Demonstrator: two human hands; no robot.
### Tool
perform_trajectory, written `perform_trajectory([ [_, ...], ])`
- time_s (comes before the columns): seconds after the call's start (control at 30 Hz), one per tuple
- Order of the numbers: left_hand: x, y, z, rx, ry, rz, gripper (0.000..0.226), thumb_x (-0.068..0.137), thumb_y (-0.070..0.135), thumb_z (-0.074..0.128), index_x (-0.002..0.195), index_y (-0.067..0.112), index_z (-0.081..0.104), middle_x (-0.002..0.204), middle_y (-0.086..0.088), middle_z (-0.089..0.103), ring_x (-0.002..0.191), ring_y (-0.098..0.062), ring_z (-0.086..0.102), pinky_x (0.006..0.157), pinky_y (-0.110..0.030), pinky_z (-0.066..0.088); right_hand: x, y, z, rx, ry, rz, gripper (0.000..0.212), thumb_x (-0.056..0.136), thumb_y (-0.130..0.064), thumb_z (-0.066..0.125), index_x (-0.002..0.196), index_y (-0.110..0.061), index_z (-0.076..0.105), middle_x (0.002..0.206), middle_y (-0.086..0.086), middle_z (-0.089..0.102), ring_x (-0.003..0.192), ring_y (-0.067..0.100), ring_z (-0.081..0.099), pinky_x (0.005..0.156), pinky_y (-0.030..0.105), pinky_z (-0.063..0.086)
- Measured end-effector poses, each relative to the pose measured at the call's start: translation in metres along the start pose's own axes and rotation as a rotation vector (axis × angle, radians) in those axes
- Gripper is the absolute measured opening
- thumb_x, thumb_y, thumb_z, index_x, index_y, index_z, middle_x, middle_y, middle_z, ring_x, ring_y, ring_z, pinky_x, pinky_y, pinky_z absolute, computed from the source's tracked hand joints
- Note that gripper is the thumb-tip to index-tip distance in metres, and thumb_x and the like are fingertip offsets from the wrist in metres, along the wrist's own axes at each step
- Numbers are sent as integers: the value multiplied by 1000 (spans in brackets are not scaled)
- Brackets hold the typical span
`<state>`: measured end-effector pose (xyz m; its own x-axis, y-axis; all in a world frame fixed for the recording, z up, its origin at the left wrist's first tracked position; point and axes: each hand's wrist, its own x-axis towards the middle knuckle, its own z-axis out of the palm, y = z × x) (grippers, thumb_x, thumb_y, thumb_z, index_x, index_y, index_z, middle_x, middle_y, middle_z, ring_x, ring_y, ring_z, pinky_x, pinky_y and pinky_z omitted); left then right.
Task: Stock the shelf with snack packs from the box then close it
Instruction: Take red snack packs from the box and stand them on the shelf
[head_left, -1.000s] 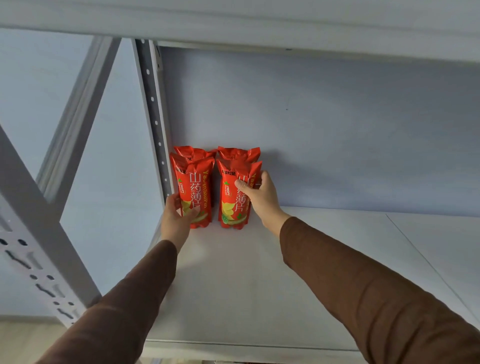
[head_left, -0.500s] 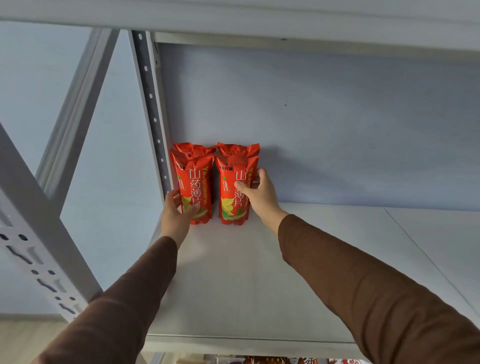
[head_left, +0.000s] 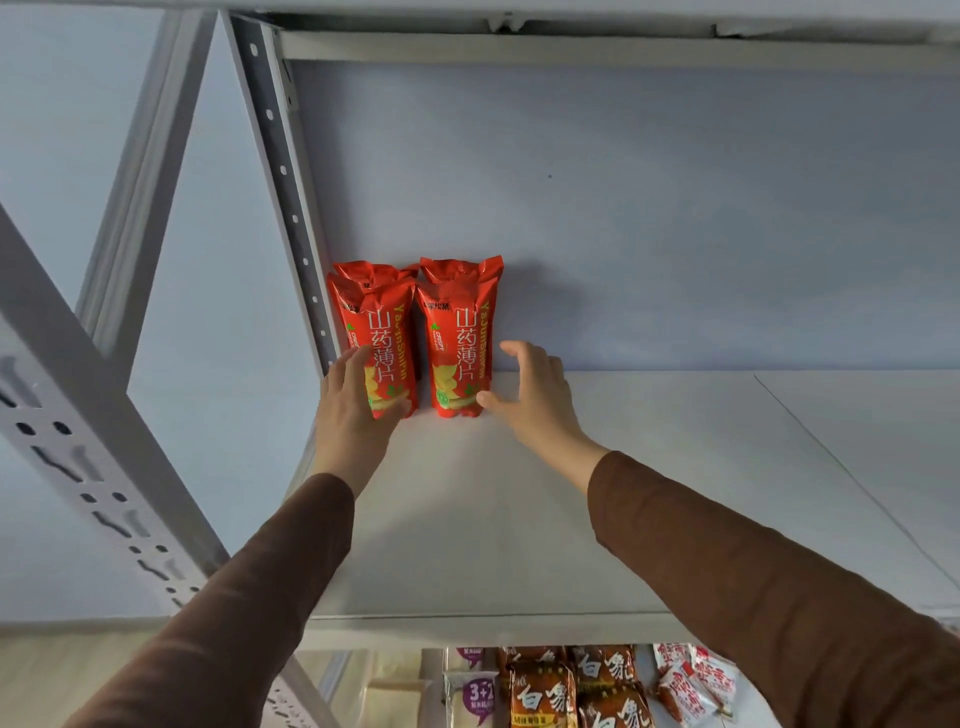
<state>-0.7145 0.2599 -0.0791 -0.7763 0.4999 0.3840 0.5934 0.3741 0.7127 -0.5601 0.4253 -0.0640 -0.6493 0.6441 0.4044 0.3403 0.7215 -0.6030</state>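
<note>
Head view shows me both arms in brown sleeves stretched up and forward onto the white shelf (head_left: 597, 499). My left hand (head_left: 353, 415) reaches to the back left corner, palm against the left snack pack (head_left: 382, 343), fingers running up its left side and thumb across its lower front, so it holds that pack. My right hand (head_left: 530, 395) sits just beside the right snack pack (head_left: 460, 338), fingers spread and relaxed, gripping nothing; the thumb tip is at the pack's lower right corner, and I cannot tell whether it touches.

Both red packs stand upright, side by side at the back of the shelf, close to the pale wall (head_left: 675, 208). A further red pack (head_left: 363, 273) peeks out behind the left one. A perforated grey upright (head_left: 283, 171) rises just left of them, hemming in my left hand. Below the shelf's front edge I see other snack packets (head_left: 571, 686) on a lower level.
</note>
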Motion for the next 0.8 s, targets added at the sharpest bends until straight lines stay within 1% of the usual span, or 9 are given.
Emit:
perform_trajectory([
  [0.1,-13,16,0,170,-74,141,80,87,48,70,152,25,28,158,-1,31,143,-26,33,115,-53,36,-23,7,-14,-132,3,-71,68,85,-42,75,142,-21,44,141,0,48,129,22,40,97,39,41],
  [0.2,-22,34,11,254,-107,270,79,86,51,69,151,24,32,157,-1,34,143,-27,35,116,-51,35,-46,20,-30,-255,0,-71,70,85,-43,73,144,-22,42,148,0,41,135,25,35,100,41,39],
  [0.37,-41,72,50,288,-206,462,77,86,43,74,149,16,39,154,-5,39,140,-30,35,115,-46,34,-87,48,-70,-328,6,55,75,86,-45,71,149,-24,38,156,-1,33,141,25,27,107,41,33],
  [0.47,-57,101,82,280,-288,573,75,84,42,76,147,15,44,150,-7,45,137,-31,39,114,-46,36,-118,72,-104,-373,20,143,75,86,-44,71,150,-25,37,158,-1,31,143,25,26,108,41,31],
  [0.63,-108,162,136,221,-431,704,75,86,41,73,150,20,39,154,-4,42,141,-27,35,116,-43,33,-182,117,-167,-440,79,297,72,88,-44,69,149,-26,36,157,0,32,141,26,27,106,43,35],
  [0.8,-185,230,185,161,-537,808,72,88,40,72,150,20,39,155,-4,40,141,-26,35,116,-41,32,-267,155,-236,-479,159,425,69,88,-42,68,147,-24,39,155,2,37,140,27,31,110,48,37],
])
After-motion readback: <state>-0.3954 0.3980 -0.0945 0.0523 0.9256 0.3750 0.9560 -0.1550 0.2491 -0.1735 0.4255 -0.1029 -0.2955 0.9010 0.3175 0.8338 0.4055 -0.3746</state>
